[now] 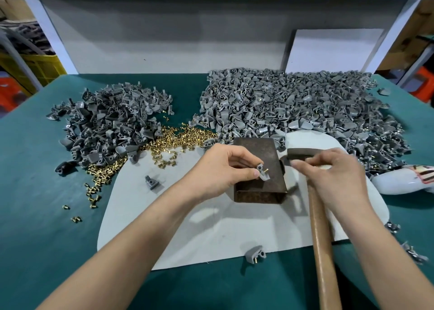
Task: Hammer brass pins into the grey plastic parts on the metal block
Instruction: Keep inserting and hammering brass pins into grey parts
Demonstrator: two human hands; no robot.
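Note:
A rusty brown metal block (258,150) stands on a pale mat (211,220) in the middle. My left hand (225,168) pinches a small grey plastic part (262,171) over the block, with a brass pin (266,169) sticking out of it. My right hand (328,171) lies just right of the block, fingers stretched over the head (303,154) of a hammer whose wooden handle (321,244) runs toward me. Loose brass pins (173,138) lie in a spread left of the block.
A heap of grey parts (110,126) lies at the left and a larger heap (293,103) at the back right on the green table. Single grey parts sit on the mat (153,183) and at its near edge (254,254). A white object (397,180) lies at the right.

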